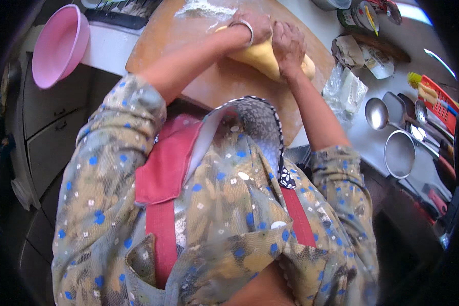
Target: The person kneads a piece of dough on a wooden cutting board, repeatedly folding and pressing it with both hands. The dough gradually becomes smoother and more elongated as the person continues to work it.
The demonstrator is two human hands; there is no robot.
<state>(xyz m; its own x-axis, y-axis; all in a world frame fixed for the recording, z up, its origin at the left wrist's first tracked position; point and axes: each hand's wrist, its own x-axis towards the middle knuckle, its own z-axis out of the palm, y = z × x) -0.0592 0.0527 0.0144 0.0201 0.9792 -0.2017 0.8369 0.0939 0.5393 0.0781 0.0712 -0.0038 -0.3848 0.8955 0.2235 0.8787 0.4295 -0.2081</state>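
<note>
A thick roll of yellow dough [257,58] lies slantwise across a floured wooden board [223,86]. My left hand [254,27], with a pale bangle [248,30] at its wrist, presses on the dough's far side with the fingers curled. Close beside it, my right hand [289,46] bears down on the dough with bent fingers. The knuckles of the two hands nearly meet. Parts of the dough are hidden under both hands and the left wrist. White flour [204,10] is spread at the board's far edge.
A pink plastic basin [59,48] stands at the counter's left edge. On the right lie plastic bags [348,90], a metal ladle [377,113], a round strainer [399,154] and other utensils. Beyond them sits a red basket [441,101]. A dark rack [116,18] is at upper left.
</note>
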